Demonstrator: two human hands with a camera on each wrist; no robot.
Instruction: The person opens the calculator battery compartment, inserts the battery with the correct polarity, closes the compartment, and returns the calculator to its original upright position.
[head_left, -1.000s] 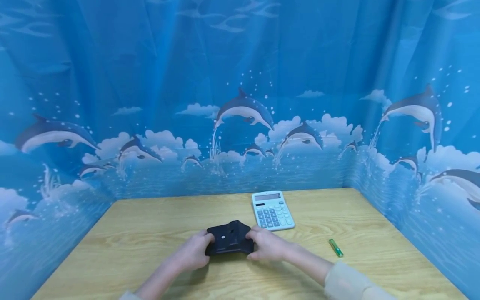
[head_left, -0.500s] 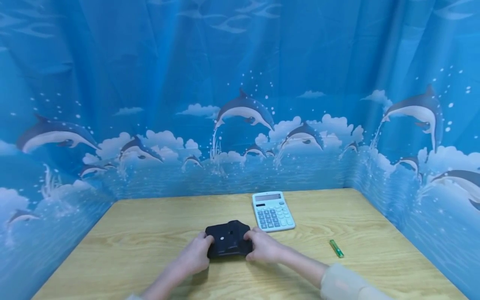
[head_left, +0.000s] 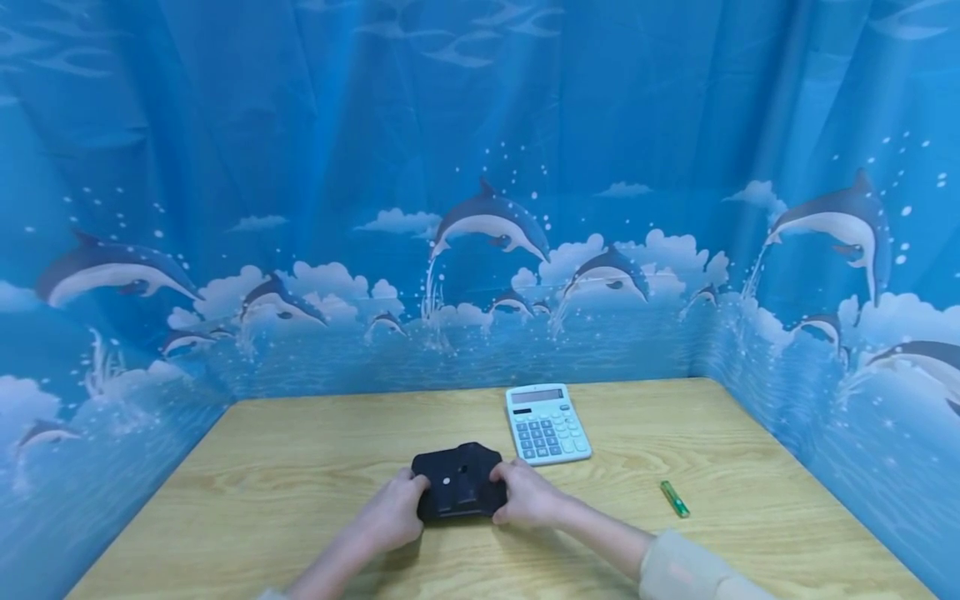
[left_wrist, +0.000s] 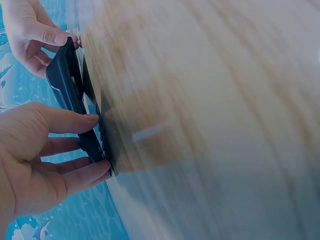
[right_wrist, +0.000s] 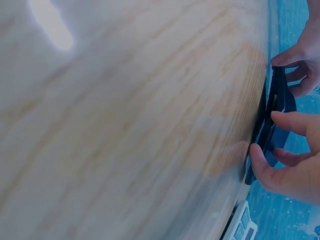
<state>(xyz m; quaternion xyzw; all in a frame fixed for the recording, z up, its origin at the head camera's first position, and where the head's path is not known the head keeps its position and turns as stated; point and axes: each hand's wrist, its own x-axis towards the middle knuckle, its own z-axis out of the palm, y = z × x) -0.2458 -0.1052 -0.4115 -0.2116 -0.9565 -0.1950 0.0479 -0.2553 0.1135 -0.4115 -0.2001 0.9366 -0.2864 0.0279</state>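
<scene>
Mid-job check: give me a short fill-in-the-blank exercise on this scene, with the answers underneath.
1. The left grip and right grip hold the same object, which is ______ in colour.
2. The calculator lies nearer the ______ grip than the other.
3. The small stick-shaped item lying on the table is ______ in colour.
4. The animals printed on the backdrop are ______.

Missing words: black; right; green; dolphins.
</scene>
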